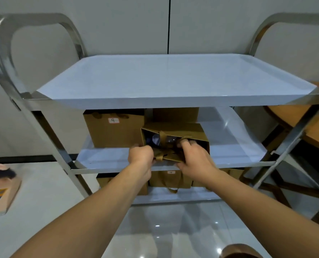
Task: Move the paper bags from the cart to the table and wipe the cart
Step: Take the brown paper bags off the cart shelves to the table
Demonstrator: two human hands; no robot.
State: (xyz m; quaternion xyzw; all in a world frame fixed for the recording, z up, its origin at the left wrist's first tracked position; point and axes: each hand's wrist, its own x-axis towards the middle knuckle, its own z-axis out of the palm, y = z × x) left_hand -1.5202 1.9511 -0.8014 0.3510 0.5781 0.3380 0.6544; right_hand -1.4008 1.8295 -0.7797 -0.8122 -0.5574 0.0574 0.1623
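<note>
Here: three-shelf steel cart (48, 138) against a grey wall, top shelf (173, 79) bare. Wooden table (315, 127) partly visible past the cart's right posts; cardboard box (0, 194) on the floor off the left edge. Middle shelf (238, 146): upright brown paper bag labelled 9 (114, 133) at back left, a second bag (175, 113) behind centre, mostly hidden under the top shelf. Tilted paper bag (175, 140) at the front edge, centre, mouth open toward the camera, dark and pale contents inside, not identifiable. Bottom shelf: more brown bags, one labelled (170, 180) with ribbon handles hanging over the front edge, partly blocked by both forearms. Left hand (141, 155) curled, gripping the tilted bag's near left rim. Right hand (192, 155) with fingers hooked over the rim by the ribbon handle (162, 153), thumb under the bag. Top shelf's front edge overhanging the reach.
</note>
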